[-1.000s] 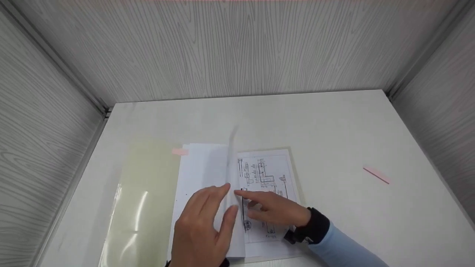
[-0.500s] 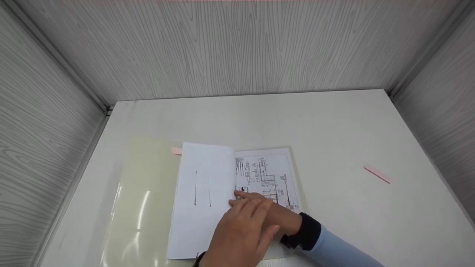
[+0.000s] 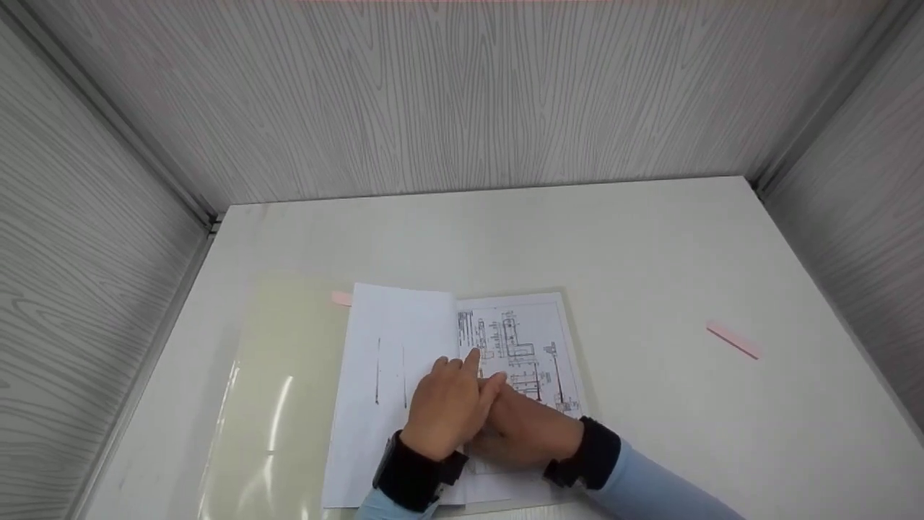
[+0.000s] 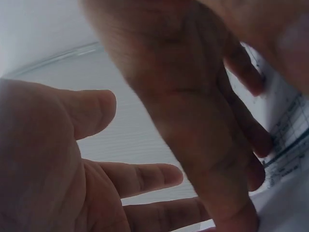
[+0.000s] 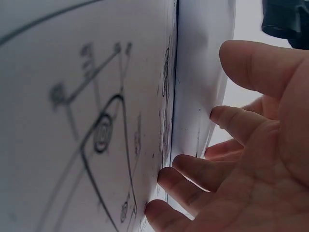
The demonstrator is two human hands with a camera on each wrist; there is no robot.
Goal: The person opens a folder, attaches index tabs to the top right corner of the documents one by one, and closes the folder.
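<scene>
An open stack of bound paper sheets shows a nearly blank left page [image 3: 368,448] with two thin dark lines and a right page [image 3: 498,307] with technical drawings. My left hand [image 3: 447,404] lies over the inner part of the left page, fingers extended toward the fold. Its thumb side overlaps my right hand [image 3: 530,430], which reaches in from the right across the lower drawing page. In the right wrist view, the right hand's fingers [image 5: 188,188] are loosely extended beside the fold, holding nothing. The left wrist view shows the left palm [image 4: 43,159] facing the right hand.
A glossy pale yellow-green cover [image 3: 281,361] lies spread out left of the pages. A pink paper tab [image 3: 341,298] sticks out from the left page's upper edge. Another pink strip [image 3: 733,341] lies on the white table [image 3: 613,238] at right. Wood-grain panels [image 3: 462,101] surround the table.
A sheet standing up at the fold has turned over to the left, and the two-line page shows. My left hand crossed rightward over the right hand, then moved back left and up along the fold.
</scene>
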